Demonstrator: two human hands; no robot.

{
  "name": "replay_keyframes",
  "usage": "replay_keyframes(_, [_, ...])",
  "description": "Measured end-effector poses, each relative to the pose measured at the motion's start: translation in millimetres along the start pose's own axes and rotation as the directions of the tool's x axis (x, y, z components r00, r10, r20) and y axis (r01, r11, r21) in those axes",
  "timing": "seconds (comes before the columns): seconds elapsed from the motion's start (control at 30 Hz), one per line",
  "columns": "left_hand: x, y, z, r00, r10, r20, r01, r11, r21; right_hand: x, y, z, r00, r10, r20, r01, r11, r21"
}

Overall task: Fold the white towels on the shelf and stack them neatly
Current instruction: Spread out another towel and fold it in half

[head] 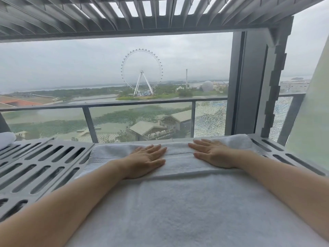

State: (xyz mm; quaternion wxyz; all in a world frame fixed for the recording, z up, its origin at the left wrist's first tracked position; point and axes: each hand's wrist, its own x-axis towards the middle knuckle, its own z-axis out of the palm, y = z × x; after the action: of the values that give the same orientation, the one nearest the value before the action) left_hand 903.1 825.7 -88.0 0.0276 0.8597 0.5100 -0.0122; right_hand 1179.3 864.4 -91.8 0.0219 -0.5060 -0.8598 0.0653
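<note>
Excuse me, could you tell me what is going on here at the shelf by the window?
A person is folding a white towel spread on a grey slotted shelf. Both hands lie flat, palms down, on a folded band at the towel's far end: the left hand and the right hand, fingers pointing toward each other, apparently pressing the fold. Another white towel sits at the far left edge. The folding looks only partly done.
</note>
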Motion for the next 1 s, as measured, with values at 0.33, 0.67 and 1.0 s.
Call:
replay_keyframes(0.33, [37, 55, -16, 0.999, -0.011, -0.046, 0.012, 1.0, 0.021, -5, 0, 0, 0.996, 0.064, -0.057, -0.064, 0.998, 0.0])
replay_keyframes(0.67, [64, 93, 2, 0.997, -0.067, -0.038, 0.065, 0.997, -0.042, -30, 48, -7, 0.98, 0.19, -0.065, -0.189, 0.982, 0.02])
replay_keyframes(1.0, [35, 80, -2, 0.997, -0.067, -0.033, 0.066, 0.997, -0.039, -22, -6, -7, 0.996, 0.006, -0.088, -0.003, 0.999, 0.035])
